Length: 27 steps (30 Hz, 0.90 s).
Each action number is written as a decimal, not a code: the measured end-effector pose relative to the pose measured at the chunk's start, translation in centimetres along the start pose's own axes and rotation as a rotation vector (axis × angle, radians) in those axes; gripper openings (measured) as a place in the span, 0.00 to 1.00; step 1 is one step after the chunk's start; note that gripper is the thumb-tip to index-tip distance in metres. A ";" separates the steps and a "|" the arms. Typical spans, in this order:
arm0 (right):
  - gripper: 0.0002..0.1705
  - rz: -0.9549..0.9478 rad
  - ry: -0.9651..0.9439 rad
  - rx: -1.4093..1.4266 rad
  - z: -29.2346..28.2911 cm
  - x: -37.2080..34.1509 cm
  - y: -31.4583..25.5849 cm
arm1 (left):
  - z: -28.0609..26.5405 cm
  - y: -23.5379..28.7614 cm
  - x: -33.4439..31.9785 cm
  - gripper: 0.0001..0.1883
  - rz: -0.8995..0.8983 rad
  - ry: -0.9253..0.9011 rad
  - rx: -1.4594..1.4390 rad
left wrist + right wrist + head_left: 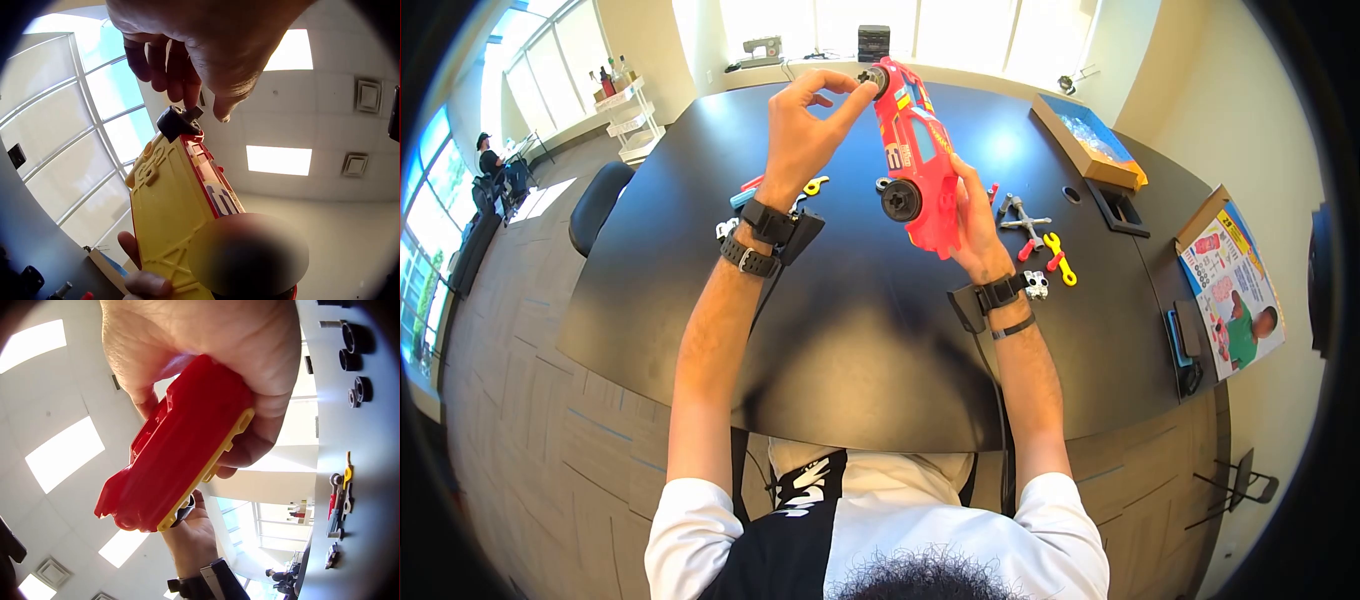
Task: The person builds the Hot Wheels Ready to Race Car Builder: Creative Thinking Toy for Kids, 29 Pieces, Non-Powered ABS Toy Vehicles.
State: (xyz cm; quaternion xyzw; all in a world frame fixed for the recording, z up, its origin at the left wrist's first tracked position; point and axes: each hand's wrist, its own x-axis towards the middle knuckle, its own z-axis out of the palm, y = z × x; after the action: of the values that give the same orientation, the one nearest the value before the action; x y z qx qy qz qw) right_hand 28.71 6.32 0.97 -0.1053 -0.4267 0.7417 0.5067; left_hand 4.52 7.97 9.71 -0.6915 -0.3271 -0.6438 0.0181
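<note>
Red toy car (943,195) tilts up above the dark, glossy worktop (850,330), its body gripped in the right hand's (976,220) fingers. The left hand's (808,130) fingers pinch a grey nut (195,113) at one wheel (173,124). A yellow wrench (1060,260) and open box (1060,150) lie beyond; bright windows (960,35) line the room over patterned carpet (530,420).

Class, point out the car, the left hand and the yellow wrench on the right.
Car (164,209): left wrist view, on its yellow underside.
Left hand (802,132): head view, on the back of the hand.
Yellow wrench (1064,264): head view, on its handle.
</note>
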 end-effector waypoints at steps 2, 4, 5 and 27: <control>0.38 0.015 -0.001 -0.008 -0.1 -0.1 0.0 | -0.3 0.9 0.1 0.12 -0.080 -0.013 0.047; 0.38 0.030 -0.004 -0.018 -0.2 0.0 0.1 | -0.4 1.1 0.2 0.12 -0.158 -0.022 0.094; 0.38 0.024 0.007 -0.041 -0.4 0.1 0.3 | -0.5 0.9 0.2 0.12 -0.237 -0.049 0.081; 0.36 0.037 0.003 -0.026 -0.5 0.1 0.4 | -0.7 0.6 0.1 0.19 -0.187 -0.017 -0.007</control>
State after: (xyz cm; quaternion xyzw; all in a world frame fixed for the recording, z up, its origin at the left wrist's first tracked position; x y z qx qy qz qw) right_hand 28.67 6.66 0.40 -0.1209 -0.4336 0.7451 0.4921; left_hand 4.19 7.26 10.10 -0.6633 -0.3883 -0.6379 -0.0473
